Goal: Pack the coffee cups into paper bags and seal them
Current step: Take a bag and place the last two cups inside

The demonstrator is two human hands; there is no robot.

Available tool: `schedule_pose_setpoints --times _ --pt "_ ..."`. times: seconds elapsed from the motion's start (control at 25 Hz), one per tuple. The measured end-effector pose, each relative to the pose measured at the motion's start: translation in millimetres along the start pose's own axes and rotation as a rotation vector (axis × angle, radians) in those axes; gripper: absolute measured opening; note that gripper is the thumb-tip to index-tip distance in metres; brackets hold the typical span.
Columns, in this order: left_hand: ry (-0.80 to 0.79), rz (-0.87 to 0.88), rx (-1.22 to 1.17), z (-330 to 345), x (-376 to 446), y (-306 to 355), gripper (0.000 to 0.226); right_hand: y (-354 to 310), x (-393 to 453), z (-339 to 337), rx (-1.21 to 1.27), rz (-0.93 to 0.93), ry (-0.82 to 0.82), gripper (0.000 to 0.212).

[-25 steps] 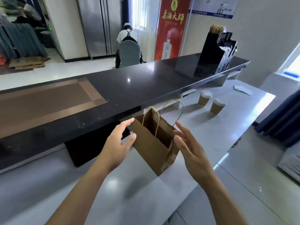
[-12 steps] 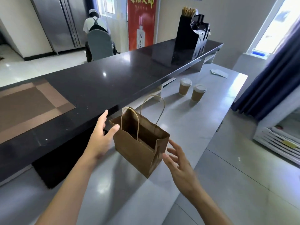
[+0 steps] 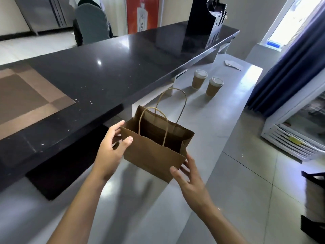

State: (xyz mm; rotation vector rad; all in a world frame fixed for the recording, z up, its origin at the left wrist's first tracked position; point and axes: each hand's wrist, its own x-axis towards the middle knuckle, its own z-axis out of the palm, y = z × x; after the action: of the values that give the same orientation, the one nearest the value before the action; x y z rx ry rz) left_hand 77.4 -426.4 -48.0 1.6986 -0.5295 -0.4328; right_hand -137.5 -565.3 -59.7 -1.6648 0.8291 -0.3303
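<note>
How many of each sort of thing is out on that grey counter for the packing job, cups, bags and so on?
Coffee cups with white lids: 2, one and another, standing side by side
Brown paper bags: 1, open, between the left hand and the right hand
Flat pale paper pieces: 1, at the counter's far end
Total: 4

Service side of a café or drinks shop. We see a long black stone-topped customer counter raised above a lower grey bench. At 1 o'clock on the bench stand two lidded paper takeaway cups, near an open brown paper carrier bag. At 12 o'clock a black holder stands on the counter. At 3 o'clock we note a glass-fronted chiller; at 11 o'clock, stainless steel refrigerator doors and a red printed banner.
</note>
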Motion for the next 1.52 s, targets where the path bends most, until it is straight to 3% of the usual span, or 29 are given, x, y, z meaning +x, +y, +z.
schedule_pose_setpoints --times 0.16,0.4,0.56,0.72,0.8,0.96,1.2,1.52 --pt "0.03 -0.006 -0.032 2.6 -14.1 -12.6 0.057 10.0 -0.9 1.4 -0.018 0.018 0.035 0.066" --pt "-0.105 -0.052 -0.127 8.4 -12.9 -21.8 0.081 14.6 -2.6 2.2 0.034 0.071 -0.01 0.059" --pt "-0.136 -0.019 -0.127 17.8 -24.9 -14.5 0.079 16.7 -0.8 -5.5 0.051 0.032 0.022 0.086" --pt "-0.144 0.015 -0.094 37.6 -35.8 -1.6 0.086 14.0 0.9 -28.1 0.077 -0.003 0.097 0.087" --pt "-0.151 0.023 -0.064 56.3 -39.5 7.5 0.091 14.7 1.3 -47.5 0.084 -0.012 0.137 0.087" --pt "-0.174 0.046 -0.017 102.6 -43.6 25.9 0.103 17.6 4.7 -94.2 0.155 -0.037 0.192 0.064" --pt "-0.218 0.061 -0.021 195.7 -49.4 55.8 0.1 30.3 12.7 -187.0 0.218 -0.08 0.239 0.05" --pt "-0.242 0.073 -0.009 335.6 -65.4 91.7 0.099 55.2 26.9 -324.9 0.259 -0.071 0.27 0.051"
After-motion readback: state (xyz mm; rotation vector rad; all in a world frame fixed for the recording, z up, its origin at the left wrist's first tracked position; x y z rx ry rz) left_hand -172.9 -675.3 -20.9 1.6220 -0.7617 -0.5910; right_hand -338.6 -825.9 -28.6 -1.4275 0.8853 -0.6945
